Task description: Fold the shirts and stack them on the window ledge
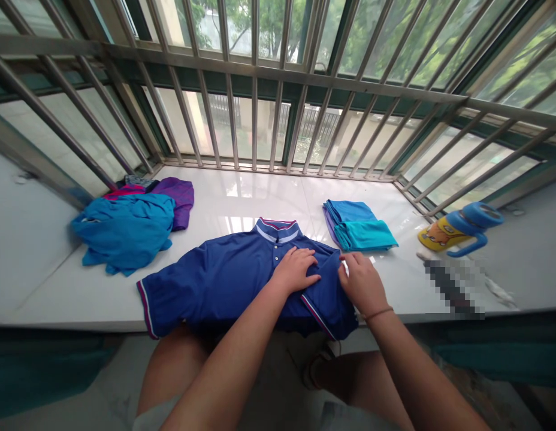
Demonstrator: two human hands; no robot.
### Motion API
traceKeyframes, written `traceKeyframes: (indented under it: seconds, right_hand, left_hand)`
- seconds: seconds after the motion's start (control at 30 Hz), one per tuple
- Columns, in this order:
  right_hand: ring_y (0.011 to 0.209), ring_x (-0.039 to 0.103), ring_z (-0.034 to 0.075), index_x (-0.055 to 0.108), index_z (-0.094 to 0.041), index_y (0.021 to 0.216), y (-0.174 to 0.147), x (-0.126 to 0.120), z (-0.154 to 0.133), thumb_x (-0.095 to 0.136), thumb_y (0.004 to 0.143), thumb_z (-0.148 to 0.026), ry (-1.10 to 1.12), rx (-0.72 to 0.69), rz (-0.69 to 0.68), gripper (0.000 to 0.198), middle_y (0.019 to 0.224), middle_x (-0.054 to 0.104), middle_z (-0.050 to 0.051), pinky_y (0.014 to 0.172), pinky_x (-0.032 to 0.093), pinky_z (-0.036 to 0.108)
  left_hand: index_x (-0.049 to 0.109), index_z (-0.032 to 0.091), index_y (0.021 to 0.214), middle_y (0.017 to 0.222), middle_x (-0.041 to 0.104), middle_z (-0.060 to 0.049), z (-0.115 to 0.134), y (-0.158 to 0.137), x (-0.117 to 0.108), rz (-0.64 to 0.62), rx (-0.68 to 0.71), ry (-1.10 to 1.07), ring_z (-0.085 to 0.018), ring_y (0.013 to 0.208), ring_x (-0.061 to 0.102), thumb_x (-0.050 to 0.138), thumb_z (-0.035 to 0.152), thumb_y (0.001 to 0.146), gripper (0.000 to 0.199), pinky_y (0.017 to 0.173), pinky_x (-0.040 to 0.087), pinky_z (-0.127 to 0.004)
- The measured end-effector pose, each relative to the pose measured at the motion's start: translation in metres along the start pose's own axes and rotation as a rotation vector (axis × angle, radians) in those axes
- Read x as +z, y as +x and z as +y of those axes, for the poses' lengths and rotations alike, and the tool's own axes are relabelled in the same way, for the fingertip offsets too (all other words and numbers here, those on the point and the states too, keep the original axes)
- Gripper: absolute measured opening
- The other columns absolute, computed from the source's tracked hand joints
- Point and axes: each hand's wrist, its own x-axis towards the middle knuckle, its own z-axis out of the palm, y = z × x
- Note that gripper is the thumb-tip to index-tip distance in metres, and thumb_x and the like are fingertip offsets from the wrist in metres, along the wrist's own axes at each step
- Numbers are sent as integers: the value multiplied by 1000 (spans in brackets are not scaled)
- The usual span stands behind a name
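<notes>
A dark blue polo shirt (235,269) lies spread on the white sill, its collar toward the window and its lower part reaching the front edge. Striped trim runs round the collar and the sleeve ends. My left hand (296,270) rests on the shirt's chest just right of the buttons, fingers stretched out. At the shirt's right side, my right hand (362,282) has its fingers curled on the fabric at the fold. That side's sleeve is turned inward over the body, while the left sleeve points outward.
On the white sill (242,191), a loose heap of blue, purple and red clothes (129,224) lies at left. Folded blue and teal clothes (361,227) sit right of the collar. A yellow and blue bottle (458,227) stands far right, near a blurred-out item. Metal bars (255,120) line the window.
</notes>
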Motion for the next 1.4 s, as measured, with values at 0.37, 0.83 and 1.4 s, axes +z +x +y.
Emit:
traceKeyframes:
  seconds: [0.37,0.83,1.4]
  right_hand:
    - [167,34,39,50,-3,163,-6,58,-25,31,113,-33,210,-72,-56,61,177,37,28,132,33,63]
    - [169,26,41,40,-35,175,63,66,-167,39,114,-56,177,56,-301,64,185,27,10,134,22,66]
    - [168,27,40,44,-34,173,61,67,-169,43,112,-58,177,74,-273,66,184,30,11,134,19,63]
  left_hand:
    - [75,21,102,123,75,-14,8,-3,3,222,-159,-100,-34,125,66,66,25,98,11,117,48,-54]
    - [65,21,118,102,77,-8,-36,-63,-55,607,-514,-389,-20,90,74,52,26,105,19,87,61,-34]
    - [74,22,98,107,81,-13,-100,-289,-200,350,-1227,285,-35,109,75,62,48,98,29,88,55,-36]
